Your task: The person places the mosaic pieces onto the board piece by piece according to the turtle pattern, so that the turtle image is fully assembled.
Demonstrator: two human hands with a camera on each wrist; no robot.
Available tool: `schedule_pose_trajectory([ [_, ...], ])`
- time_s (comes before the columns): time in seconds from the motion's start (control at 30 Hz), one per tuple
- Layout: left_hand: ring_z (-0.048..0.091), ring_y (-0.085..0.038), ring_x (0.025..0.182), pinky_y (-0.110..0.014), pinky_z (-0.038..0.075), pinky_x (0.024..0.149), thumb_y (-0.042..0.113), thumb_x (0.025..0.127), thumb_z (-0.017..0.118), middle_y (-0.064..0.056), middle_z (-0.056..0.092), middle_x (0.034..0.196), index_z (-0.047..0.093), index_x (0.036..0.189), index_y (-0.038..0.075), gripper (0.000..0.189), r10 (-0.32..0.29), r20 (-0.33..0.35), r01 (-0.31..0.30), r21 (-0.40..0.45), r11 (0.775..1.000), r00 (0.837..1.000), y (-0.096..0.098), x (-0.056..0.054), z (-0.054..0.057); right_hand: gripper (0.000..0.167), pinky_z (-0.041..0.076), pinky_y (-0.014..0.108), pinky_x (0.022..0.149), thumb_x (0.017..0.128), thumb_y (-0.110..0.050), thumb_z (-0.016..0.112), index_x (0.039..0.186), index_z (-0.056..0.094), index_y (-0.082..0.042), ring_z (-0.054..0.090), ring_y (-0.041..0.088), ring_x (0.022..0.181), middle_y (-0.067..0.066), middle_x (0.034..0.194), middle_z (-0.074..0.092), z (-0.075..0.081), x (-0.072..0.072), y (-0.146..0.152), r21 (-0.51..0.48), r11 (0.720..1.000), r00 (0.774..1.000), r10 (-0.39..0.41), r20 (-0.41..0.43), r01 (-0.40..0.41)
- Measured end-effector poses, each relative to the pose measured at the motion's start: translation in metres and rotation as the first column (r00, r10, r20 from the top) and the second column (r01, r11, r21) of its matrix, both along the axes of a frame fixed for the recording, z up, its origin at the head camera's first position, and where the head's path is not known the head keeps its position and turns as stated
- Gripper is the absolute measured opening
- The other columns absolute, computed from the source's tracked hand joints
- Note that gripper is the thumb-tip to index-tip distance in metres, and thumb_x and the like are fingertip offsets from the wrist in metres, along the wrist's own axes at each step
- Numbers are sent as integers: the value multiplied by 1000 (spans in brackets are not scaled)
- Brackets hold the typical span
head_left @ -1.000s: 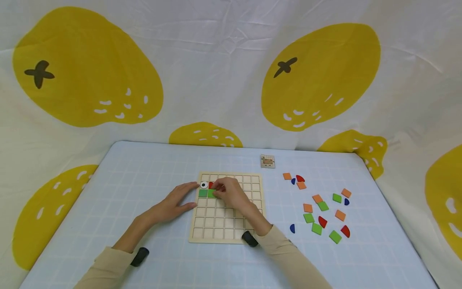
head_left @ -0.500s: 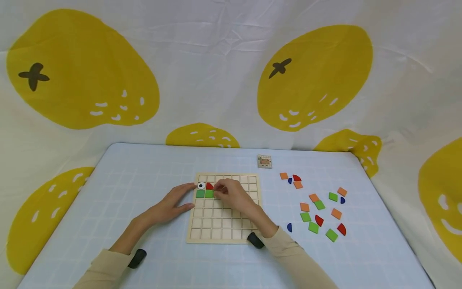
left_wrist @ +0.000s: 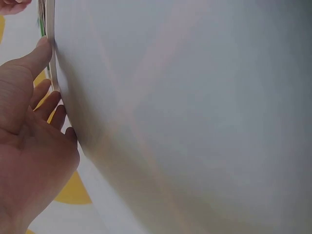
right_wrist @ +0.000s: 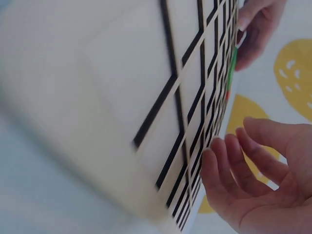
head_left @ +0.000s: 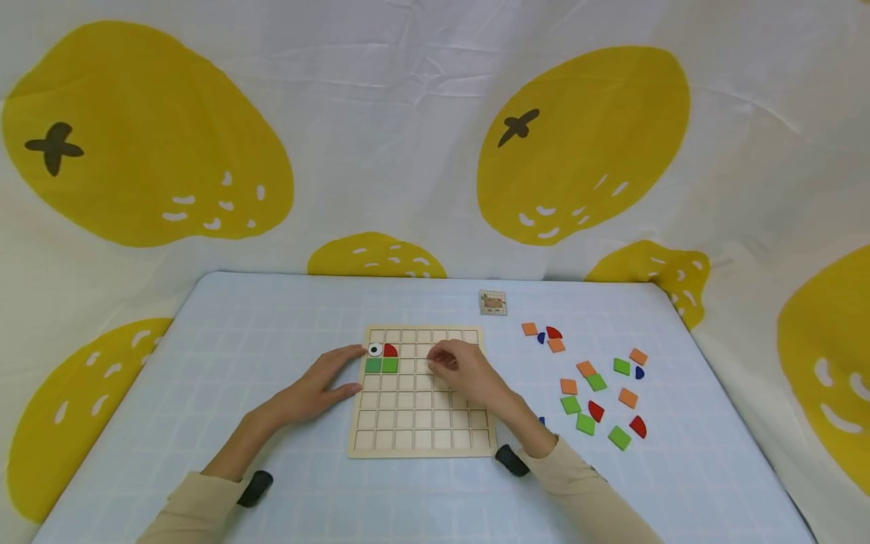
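Note:
A pale wooden grid board (head_left: 404, 419) lies on the table. In its upper left cells sit a white eye tile (head_left: 375, 350), a red quarter-circle tile (head_left: 390, 350) and two green square tiles (head_left: 390, 366). My left hand (head_left: 309, 394) rests against the board's left edge, thumb and fingertips touching its side in the left wrist view. Over the board's right half, my right hand (head_left: 469, 372) hovers with loosely bent fingers. In the right wrist view nothing shows between the thumb and fingers of that right hand (right_wrist: 261, 178).
Right of the board lie scattered orange squares (head_left: 628, 398), green squares (head_left: 619, 437), red quarter circles (head_left: 637, 427) and small blue half circles (head_left: 640, 372). A small pattern card (head_left: 493, 303) lies behind the board. A white cloth with yellow fruit prints hangs behind the table (head_left: 285, 302).
My right hand has moved right, away from the tiles, uncovering the red quarter circle and the green square. My left hand stays at the board's edge. The whole view has shifted slightly.

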State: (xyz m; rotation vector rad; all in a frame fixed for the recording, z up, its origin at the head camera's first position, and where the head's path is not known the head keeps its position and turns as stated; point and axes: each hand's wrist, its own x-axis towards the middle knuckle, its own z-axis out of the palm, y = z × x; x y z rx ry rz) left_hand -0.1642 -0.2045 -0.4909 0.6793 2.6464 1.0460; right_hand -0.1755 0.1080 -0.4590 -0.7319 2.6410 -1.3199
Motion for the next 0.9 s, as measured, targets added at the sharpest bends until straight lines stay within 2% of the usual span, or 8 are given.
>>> schedule_pose_trajectory([
  [0.33, 24, -43, 151, -65, 23, 120, 29, 102, 66, -18, 32, 164, 36, 159, 9, 68, 13, 10, -13, 2, 1000, 1000, -1, 1, 0, 10, 58, 32, 85, 98, -6, 70, 107, 72, -2, 66, 17, 92, 3, 99, 70, -2, 8, 32, 46, 994, 995, -98, 24, 97],
  [0.6, 23, -43, 151, -66, 21, 120, 29, 102, 66, -18, 32, 164, 37, 159, 10, 67, 6, 8, -6, 8, 1000, 1000, 0, 2, 2, 13, 59, 32, 87, 97, -6, 72, 109, 73, -4, 65, 16, 93, 0, 101, 71, -4, 15, 62, 75, 980, 983, -185, 9, 184],
  [0.9, 23, -44, 151, -66, 22, 119, 31, 102, 66, -18, 32, 164, 36, 159, 10, 68, 10, 11, -10, 9, 1000, 1000, -1, 1, -2, 12, 59, 38, 89, 96, -7, 73, 107, 75, -7, 65, 17, 93, -1, 100, 72, -8, 26, 91, 110, 957, 963, -261, -71, 268],
])
